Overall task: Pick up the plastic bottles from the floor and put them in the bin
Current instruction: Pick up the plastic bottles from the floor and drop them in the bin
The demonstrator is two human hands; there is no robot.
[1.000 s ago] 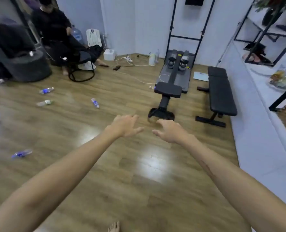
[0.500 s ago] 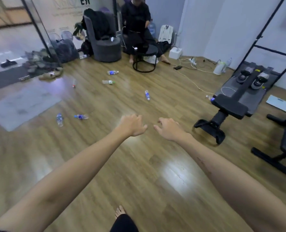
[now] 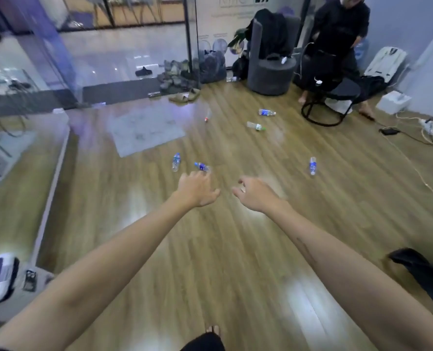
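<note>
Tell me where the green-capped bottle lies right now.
In the head view the green-capped bottle lies on the wooden floor, upper centre-right, just below a blue-labelled bottle and left of the round black stool.

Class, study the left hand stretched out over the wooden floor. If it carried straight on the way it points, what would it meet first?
Most likely the clear plastic bottle with a blue label lying just beyond the left hand, whose relaxed fingers hold nothing. Depth is unclear, so the hand may well be above it rather than level.
</note>
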